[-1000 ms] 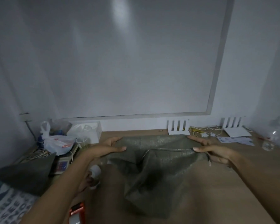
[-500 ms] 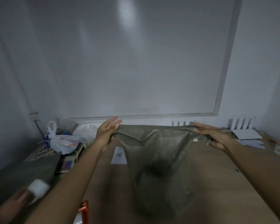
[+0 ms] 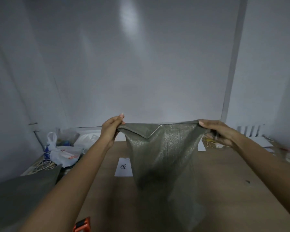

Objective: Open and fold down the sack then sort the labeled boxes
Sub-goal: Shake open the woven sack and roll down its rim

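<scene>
Overhead-ish, sack (image 3: 164, 158) hanging between hands, left (image 3: 111, 129) and right (image 3: 216, 132) pinching its rim, seemingly.

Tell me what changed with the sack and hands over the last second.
Both hands lifted the sack off the table by its mouth, so it now hangs, uncovering a white label card. The left hand and right hand kept their grip on opposite corners. The plastic bag stayed put.

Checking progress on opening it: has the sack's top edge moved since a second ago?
Yes. The sack has been lifted: its top edge, earlier low against the wooden table, now reaches the whiteboard's lower frame.
</scene>
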`<action>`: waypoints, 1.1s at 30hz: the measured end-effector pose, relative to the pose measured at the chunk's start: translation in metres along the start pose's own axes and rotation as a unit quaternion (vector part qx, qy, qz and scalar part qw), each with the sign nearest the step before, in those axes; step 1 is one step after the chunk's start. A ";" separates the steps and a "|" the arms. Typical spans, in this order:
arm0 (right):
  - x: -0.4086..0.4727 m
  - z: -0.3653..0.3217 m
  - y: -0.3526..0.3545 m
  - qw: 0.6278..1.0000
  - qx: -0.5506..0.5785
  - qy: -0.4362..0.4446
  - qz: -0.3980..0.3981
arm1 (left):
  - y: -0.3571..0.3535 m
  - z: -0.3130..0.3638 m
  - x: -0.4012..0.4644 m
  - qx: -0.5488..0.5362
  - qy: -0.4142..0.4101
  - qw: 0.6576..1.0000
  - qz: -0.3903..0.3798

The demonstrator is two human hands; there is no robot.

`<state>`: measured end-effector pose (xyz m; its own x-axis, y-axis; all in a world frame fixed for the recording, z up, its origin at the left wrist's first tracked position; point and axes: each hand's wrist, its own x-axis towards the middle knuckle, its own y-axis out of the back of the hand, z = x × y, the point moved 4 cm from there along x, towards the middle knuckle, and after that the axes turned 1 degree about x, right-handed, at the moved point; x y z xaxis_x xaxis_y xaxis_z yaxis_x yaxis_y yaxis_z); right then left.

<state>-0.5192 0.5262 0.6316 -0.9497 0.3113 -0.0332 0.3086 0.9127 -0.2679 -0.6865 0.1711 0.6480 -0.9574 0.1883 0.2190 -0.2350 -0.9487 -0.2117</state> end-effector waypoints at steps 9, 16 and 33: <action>0.016 -0.060 -0.007 0.994 -0.090 0.048 0.027 | -0.014 0.048 0.024 -0.008 -0.057 0.998 0.011; 0.019 -0.092 -0.017 0.985 -0.150 0.081 0.032 | -0.023 0.087 0.035 0.058 -0.087 0.995 -0.011; 0.006 -0.152 -0.017 0.962 -0.170 0.200 0.077 | -0.039 0.148 0.050 0.060 -0.208 0.976 0.016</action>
<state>-0.5221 0.5524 0.7819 -0.8160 0.4646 0.3439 0.5080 0.8603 0.0430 -0.7001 0.1801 0.8079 -0.8073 0.0629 0.5868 -0.1616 -0.9799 -0.1173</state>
